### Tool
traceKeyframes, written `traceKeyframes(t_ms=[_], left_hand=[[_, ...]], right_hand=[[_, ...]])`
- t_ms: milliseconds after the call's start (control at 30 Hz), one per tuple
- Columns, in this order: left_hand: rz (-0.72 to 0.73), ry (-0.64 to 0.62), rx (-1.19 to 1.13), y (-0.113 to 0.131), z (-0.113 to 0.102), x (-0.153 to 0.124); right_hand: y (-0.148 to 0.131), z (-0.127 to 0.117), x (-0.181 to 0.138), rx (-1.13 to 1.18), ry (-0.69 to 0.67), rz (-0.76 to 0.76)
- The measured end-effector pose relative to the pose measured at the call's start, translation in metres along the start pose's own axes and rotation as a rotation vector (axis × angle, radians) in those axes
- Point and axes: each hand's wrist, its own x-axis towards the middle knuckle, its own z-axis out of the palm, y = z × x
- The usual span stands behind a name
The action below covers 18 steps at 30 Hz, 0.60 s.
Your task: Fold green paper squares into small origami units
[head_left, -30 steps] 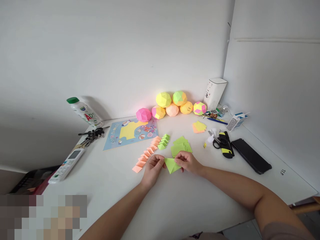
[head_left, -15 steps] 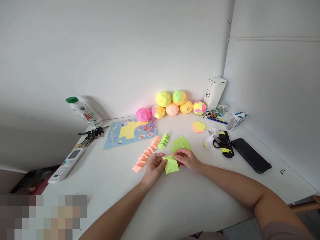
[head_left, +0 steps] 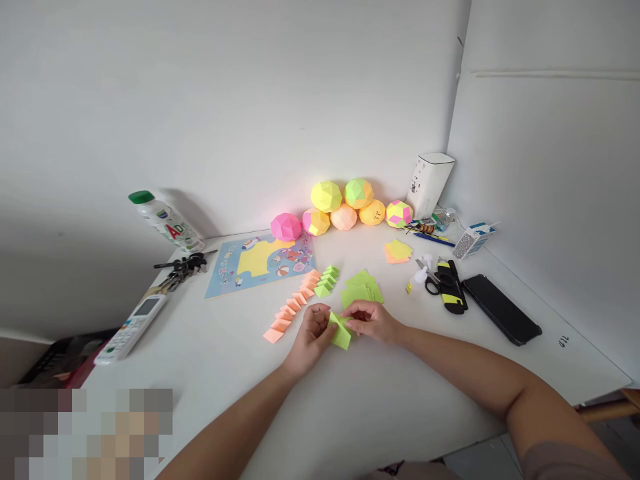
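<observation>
A creased green paper square (head_left: 341,335) is pinched between my two hands above the near middle of the table. My left hand (head_left: 315,333) grips its left side, thumb on top. At its upper right edge, the fingers of my right hand (head_left: 373,321) are closed on it. Just beyond lies a loose pile of green paper sheets (head_left: 361,288). To the left, a row of folded orange paper pieces (head_left: 290,309) runs diagonally, and a shorter row of folded green pieces (head_left: 327,281) stands beside it.
Faceted paper balls (head_left: 344,217) are stacked by the wall. A puzzle board (head_left: 227,273), bottle (head_left: 167,223), keys (head_left: 185,265) and remote control (head_left: 131,327) lie left. On the right are yellow and orange sheets (head_left: 399,251), scissors (head_left: 433,286), a black-and-yellow cutter (head_left: 453,297) and a black phone (head_left: 501,310).
The green paper square has turned in my hands and now tilts, showing a fold across it. My right hand has shifted slightly left along its edge.
</observation>
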Motion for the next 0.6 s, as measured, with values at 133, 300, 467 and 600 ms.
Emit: traceKeyframes(t_ms=[133,300,467,600], left_hand=[[0.023,-0.019,0.032,-0.004,-0.001,-0.001],[-0.010,-0.016,0.167,-0.014,-0.006,-0.001],[-0.050,0.004,0.144,-0.018,-0.008,-0.001],[-0.058,0.023,0.104,-0.017,-0.008,0.000]], right_hand=[[-0.002,0.001,-0.001,-0.016,0.011,0.000],[-0.005,0.001,-0.002,-0.046,0.013,0.000],[-0.006,0.002,-0.002,-0.044,0.013,-0.002],[-0.003,0.003,-0.002,-0.054,0.022,-0.022]])
